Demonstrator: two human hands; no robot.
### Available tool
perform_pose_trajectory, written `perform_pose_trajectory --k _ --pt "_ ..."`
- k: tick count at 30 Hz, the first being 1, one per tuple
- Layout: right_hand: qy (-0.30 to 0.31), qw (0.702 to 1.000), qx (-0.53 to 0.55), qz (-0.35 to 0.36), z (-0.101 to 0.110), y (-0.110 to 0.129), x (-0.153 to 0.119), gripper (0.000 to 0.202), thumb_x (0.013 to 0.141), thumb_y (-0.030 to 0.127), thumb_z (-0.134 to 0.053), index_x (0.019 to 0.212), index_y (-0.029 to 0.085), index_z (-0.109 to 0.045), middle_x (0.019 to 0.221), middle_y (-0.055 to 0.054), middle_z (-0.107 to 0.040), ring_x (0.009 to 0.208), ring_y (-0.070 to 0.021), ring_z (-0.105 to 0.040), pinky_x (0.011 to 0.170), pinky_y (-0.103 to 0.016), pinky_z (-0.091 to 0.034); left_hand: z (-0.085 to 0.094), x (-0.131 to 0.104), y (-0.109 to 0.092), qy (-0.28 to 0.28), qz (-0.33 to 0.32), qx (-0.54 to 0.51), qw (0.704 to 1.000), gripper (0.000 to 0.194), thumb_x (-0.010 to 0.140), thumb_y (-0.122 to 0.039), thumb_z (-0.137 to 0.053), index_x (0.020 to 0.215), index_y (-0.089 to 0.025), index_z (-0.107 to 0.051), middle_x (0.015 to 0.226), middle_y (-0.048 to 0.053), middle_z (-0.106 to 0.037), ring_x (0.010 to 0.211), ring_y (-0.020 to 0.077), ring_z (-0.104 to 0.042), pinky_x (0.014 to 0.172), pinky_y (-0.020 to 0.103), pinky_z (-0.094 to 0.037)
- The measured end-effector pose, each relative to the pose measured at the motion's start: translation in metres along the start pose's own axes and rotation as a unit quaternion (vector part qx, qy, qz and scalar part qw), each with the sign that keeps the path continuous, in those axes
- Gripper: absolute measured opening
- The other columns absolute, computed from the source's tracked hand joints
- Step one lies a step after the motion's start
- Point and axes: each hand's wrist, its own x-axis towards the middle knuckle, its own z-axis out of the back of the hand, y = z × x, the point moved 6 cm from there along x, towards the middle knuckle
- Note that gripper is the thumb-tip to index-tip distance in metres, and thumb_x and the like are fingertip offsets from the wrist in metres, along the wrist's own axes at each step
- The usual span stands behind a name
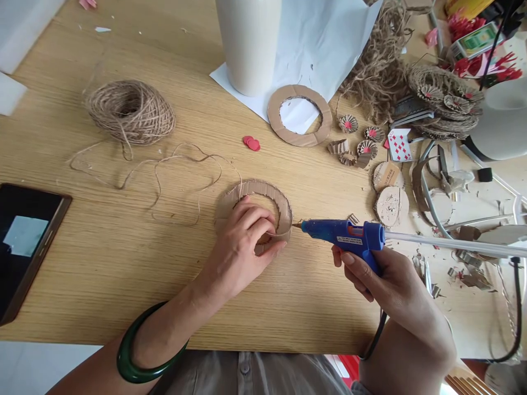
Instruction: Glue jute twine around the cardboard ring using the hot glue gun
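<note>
A cardboard ring (284, 207) lies on the wooden table in front of me. My left hand (242, 247) grips its near side, with fingers over the hole and the thumb at the lower right edge. Thin twine (209, 156) runs from the ring in loose loops toward the twine ball (130, 112) at the left. My right hand (382, 277) is wrapped around the handle of a blue glue gun (341, 233). Its nozzle points left and is at the ring's right edge; whether it touches I cannot tell. A clear glue stick (444, 241) sticks out of its back.
A second cardboard ring (300, 136) lies beside a white cylinder (251, 46) on white paper. Red paper discs (251, 143), corrugated flowers (368, 148) and cardboard discs (392, 206) lie nearby. Tangled twine (376, 66) and scraps crowd the right. A dark tablet-like object (28, 247) is at left.
</note>
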Motion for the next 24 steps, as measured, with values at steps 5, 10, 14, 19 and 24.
perform_pose_trajectory --k 5,10,14,19,24 --pt "-0.008 0.999 0.027 -0.02 -0.001 0.001 -0.002 0.044 0.093 0.059 -0.062 0.089 0.015 -0.068 0.062 0.0 -0.052 0.048 -0.0093 -0.042 0.038 -0.022 -0.036 -0.001 0.001 0.0 0.011 0.003 0.002 1.0 0.019 0.082 -0.015 -0.078 0.084 -0.019 -0.059 0.097 0.003 -0.066 0.105 0.0231 -0.061 0.118 0.054 -0.042" --pt "-0.002 1.0 0.003 -0.01 0.001 0.001 -0.001 0.048 0.091 0.063 -0.061 0.088 0.015 -0.068 0.064 -0.002 -0.054 0.048 -0.0098 -0.043 0.038 -0.023 -0.035 -0.001 0.001 0.0 0.016 0.008 0.002 1.0 0.021 0.08 -0.014 -0.079 0.084 -0.02 -0.059 0.098 0.002 -0.066 0.105 0.0232 -0.061 0.119 0.055 -0.041" --pt "0.013 1.0 -0.026 -0.003 0.0 -0.003 0.0 0.051 0.092 0.066 -0.057 0.085 0.016 -0.065 0.059 0.0 -0.052 0.046 -0.01 -0.042 0.037 -0.024 -0.035 -0.001 0.001 0.0 0.016 0.008 0.001 1.0 0.019 0.081 -0.014 -0.078 0.084 -0.02 -0.06 0.098 0.002 -0.066 0.105 0.0234 -0.061 0.119 0.055 -0.041" --pt "0.013 0.999 -0.048 0.002 0.0 -0.01 -0.002 0.051 0.093 0.067 -0.055 0.08 0.017 -0.063 0.057 0.001 -0.049 0.045 -0.0094 -0.041 0.037 -0.024 -0.033 -0.002 0.0 0.001 0.017 0.003 0.009 1.0 0.02 0.082 -0.017 -0.079 0.085 -0.019 -0.059 0.099 0.003 -0.066 0.105 0.0238 -0.061 0.119 0.055 -0.041" --pt "0.007 0.999 -0.033 -0.005 0.0 -0.009 -0.002 0.053 0.091 0.069 -0.056 0.082 0.017 -0.064 0.057 0.001 -0.049 0.045 -0.0095 -0.039 0.037 -0.024 -0.033 -0.002 0.0 0.001 0.017 0.001 0.011 1.0 0.02 0.082 -0.017 -0.079 0.085 -0.02 -0.059 0.1 0.003 -0.066 0.104 0.0234 -0.061 0.119 0.056 -0.041"
